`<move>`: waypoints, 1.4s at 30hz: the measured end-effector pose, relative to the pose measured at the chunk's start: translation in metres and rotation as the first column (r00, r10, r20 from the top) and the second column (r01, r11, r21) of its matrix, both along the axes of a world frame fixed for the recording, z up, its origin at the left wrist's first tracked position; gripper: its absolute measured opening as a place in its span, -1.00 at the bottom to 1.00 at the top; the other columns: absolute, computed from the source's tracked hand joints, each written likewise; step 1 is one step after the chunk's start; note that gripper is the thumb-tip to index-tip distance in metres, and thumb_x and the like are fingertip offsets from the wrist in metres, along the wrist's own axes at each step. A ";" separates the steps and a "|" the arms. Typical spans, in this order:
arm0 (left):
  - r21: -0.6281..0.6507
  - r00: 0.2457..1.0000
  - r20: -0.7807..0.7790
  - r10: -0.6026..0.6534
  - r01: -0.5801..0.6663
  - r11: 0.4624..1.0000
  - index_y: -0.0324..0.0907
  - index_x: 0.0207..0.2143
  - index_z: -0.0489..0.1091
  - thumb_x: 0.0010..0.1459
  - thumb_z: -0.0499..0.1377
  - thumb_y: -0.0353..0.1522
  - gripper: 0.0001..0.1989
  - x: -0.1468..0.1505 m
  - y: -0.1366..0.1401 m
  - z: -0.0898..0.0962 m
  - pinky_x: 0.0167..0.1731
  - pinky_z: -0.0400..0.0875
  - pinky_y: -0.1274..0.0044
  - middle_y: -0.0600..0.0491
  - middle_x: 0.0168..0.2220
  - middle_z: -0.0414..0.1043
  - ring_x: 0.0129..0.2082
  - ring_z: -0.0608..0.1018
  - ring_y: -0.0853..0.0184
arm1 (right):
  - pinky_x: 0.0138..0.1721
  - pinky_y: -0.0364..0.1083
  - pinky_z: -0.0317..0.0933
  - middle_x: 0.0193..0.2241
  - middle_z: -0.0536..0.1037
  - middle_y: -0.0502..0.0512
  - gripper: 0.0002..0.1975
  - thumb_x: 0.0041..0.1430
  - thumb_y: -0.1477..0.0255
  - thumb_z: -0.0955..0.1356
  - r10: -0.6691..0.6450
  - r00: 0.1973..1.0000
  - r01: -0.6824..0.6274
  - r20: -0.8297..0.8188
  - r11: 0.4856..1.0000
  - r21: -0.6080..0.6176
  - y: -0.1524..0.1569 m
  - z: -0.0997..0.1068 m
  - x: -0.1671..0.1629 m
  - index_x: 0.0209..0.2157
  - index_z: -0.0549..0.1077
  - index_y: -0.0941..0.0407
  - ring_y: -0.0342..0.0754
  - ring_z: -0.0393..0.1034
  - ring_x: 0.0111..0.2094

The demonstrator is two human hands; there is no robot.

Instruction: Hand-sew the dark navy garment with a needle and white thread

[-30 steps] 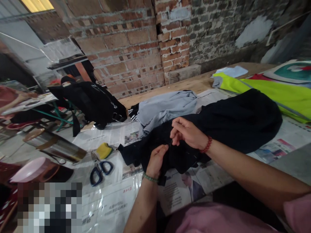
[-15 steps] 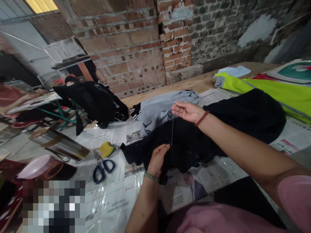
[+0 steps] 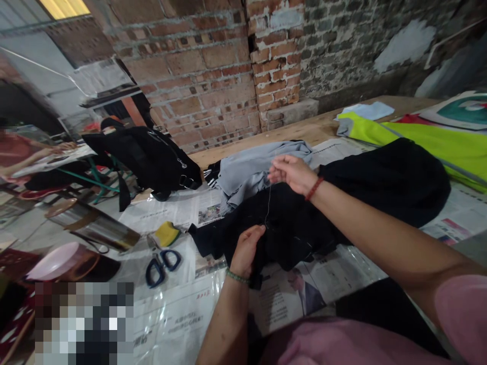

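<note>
Forearms (image 3: 365,233) reach in bare from the lower and right edges, over the tabletop (image 3: 262,139). The right hand (image 3: 288,174) is raised in front of the grey cloth (image 3: 247,166), fingers curled in toward the thumb, a red bracelet (image 3: 314,188) around its wrist. The left hand (image 3: 246,249) sits lower and closer to the body, thumb laid along the forefinger, with a green bracelet (image 3: 237,276) at its wrist.

The left grip is narrow, pinching a fold of the dark garment (image 3: 287,215). The right grip is also narrow, drawn together on a thread (image 3: 269,200); whether it holds a needle too is too small to tell. The thread drops from the right fingertips to the garment, meeting it just beside the left fingertips.

The garment lies crumpled on newspaper (image 3: 182,309), around the left hand and below the right one. Its fabric is black or very dark navy, bunched into soft folds, with a few short pale marks near the front edge. The thread is thin and pale, hanging in a slightly slack curve against the dark fabric. Scissors (image 3: 163,268) with blue handles lie left of the garment, near a yellow sponge (image 3: 166,234).
</note>
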State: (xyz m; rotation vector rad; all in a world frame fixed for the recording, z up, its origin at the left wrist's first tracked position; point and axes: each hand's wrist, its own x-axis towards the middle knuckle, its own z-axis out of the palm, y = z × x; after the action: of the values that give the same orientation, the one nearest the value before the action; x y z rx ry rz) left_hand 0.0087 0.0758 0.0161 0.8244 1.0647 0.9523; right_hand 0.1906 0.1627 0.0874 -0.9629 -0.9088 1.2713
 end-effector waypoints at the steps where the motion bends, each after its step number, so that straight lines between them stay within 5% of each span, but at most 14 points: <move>1: 0.010 1.000 -0.004 0.010 -0.009 1.000 -0.24 -0.61 0.36 -0.22 0.30 -0.31 -0.80 -0.001 0.000 0.000 -0.56 0.20 0.66 0.18 -0.64 0.35 -0.61 0.36 0.50 | -0.54 -0.19 0.29 -0.63 0.39 -0.07 -0.94 0.10 0.57 0.21 0.012 0.989 -0.013 0.151 1.000 0.001 -0.013 -0.007 -0.005 -0.43 0.26 0.18 -0.20 0.37 -0.64; 3: 0.025 1.000 -0.002 0.014 -0.014 1.000 -0.24 -0.63 0.34 -0.21 0.29 -0.31 -0.79 -0.001 0.000 0.000 -0.58 0.19 0.67 0.19 -0.66 0.32 -0.62 0.35 0.52 | -0.55 -0.22 0.25 -0.61 0.39 -0.06 -0.93 0.09 0.54 0.21 -0.009 0.866 -0.038 0.500 0.996 0.085 -0.044 -0.027 -0.015 -0.42 0.31 0.17 -0.21 0.36 -0.64; 5: 0.020 1.000 0.009 0.015 -0.015 1.000 -0.24 -0.65 0.32 -0.21 0.29 -0.30 -0.78 -0.001 0.000 0.001 -0.59 0.18 0.66 0.19 -0.67 0.31 -0.64 0.34 0.52 | -0.40 -0.18 0.26 -0.50 0.44 0.01 -0.90 0.10 0.51 0.21 -0.178 0.642 -0.078 0.746 0.952 0.294 -0.076 -0.048 -0.024 -0.39 0.34 0.15 -0.17 0.40 -0.50; 8: -0.002 1.000 0.008 0.030 -0.030 1.000 -0.24 -0.61 0.35 -0.21 0.29 -0.30 -0.79 -0.001 0.001 0.003 -0.58 0.20 0.65 0.18 -0.65 0.33 -0.62 0.36 0.49 | -0.28 -0.11 0.25 -0.35 0.46 0.12 -0.81 0.17 0.51 0.14 -0.373 0.393 -0.039 0.840 0.906 0.421 -0.113 -0.077 -0.032 -0.28 0.34 0.15 -0.08 0.40 -0.32; 12: 0.009 1.000 -0.024 -0.013 0.014 1.000 -0.24 -0.60 0.36 -0.20 0.27 -0.28 -0.79 -0.001 0.001 0.007 -0.57 0.21 0.64 0.15 -0.62 0.35 -0.60 0.37 0.47 | -0.28 -0.13 0.26 -0.37 0.44 0.13 -0.78 0.21 0.49 0.10 -0.467 0.305 0.005 0.830 0.872 0.489 -0.124 -0.097 -0.024 -0.23 0.31 0.16 -0.09 0.39 -0.34; 18: 0.037 0.876 -0.277 -0.394 0.420 0.907 -0.26 -0.55 0.41 -0.24 0.20 -0.48 -0.91 -0.002 -0.002 -0.004 -0.61 0.06 0.65 0.18 -0.65 0.29 -0.64 0.25 0.53 | -0.27 -0.13 0.27 -0.35 0.46 0.13 -0.82 0.19 0.47 0.13 -0.584 0.354 0.075 0.731 0.797 0.600 -0.097 -0.115 0.017 -0.25 0.31 0.14 -0.09 0.39 -0.31; 25: 0.048 0.772 -0.357 -0.527 0.578 0.814 -0.23 -0.43 0.42 -0.29 0.06 -0.59 -0.71 0.001 0.001 -0.005 -0.49 0.12 0.63 0.14 -0.50 0.37 -0.50 0.33 0.46 | -0.26 -0.14 0.27 -0.35 0.49 0.12 -0.81 0.17 0.47 0.14 -0.472 0.506 0.102 0.722 0.864 0.493 -0.085 -0.130 0.023 -0.29 0.34 0.15 -0.11 0.40 -0.32; 33: -0.092 0.739 -0.531 -0.415 0.436 0.895 -0.17 -0.40 0.43 -0.23 0.13 -0.49 -0.76 0.007 -0.007 0.016 -0.67 0.03 0.67 0.19 -0.60 0.28 -0.66 0.23 0.52 | -0.31 -0.15 0.23 -0.44 0.46 0.08 -0.80 0.15 0.48 0.14 -0.412 0.609 0.157 0.678 0.900 0.406 -0.083 -0.121 0.028 -0.32 0.36 0.16 -0.13 0.37 -0.41; 38: -0.241 0.634 -0.572 -0.521 0.477 0.845 -0.20 -0.56 0.40 -0.26 0.21 -0.43 -0.91 -0.010 -0.022 0.030 -0.72 0.07 0.65 0.20 -0.71 0.22 -0.74 0.23 0.51 | -0.33 -0.15 0.22 -0.47 0.46 0.07 -0.80 0.15 0.45 0.14 -0.390 0.649 0.155 0.653 0.908 0.389 -0.085 -0.122 0.030 -0.34 0.36 0.16 -0.13 0.36 -0.43; 42: -0.035 0.765 -0.616 -0.188 0.211 0.977 -0.20 -0.54 0.41 -0.23 0.23 -0.38 -0.89 -0.016 -0.027 0.035 -0.66 0.12 0.65 0.19 -0.69 0.25 -0.69 0.26 0.50 | -0.34 -0.15 0.22 -0.48 0.46 0.07 -0.79 0.14 0.44 0.15 -0.375 0.666 0.169 0.645 0.918 0.358 -0.088 -0.120 0.032 -0.33 0.37 0.16 -0.13 0.35 -0.45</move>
State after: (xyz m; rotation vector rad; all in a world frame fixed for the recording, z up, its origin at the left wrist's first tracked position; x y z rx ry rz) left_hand -0.0078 0.0490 0.0509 1.3073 1.4855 0.5151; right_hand 0.2221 0.0749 -0.0328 -1.3375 -1.4206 0.4609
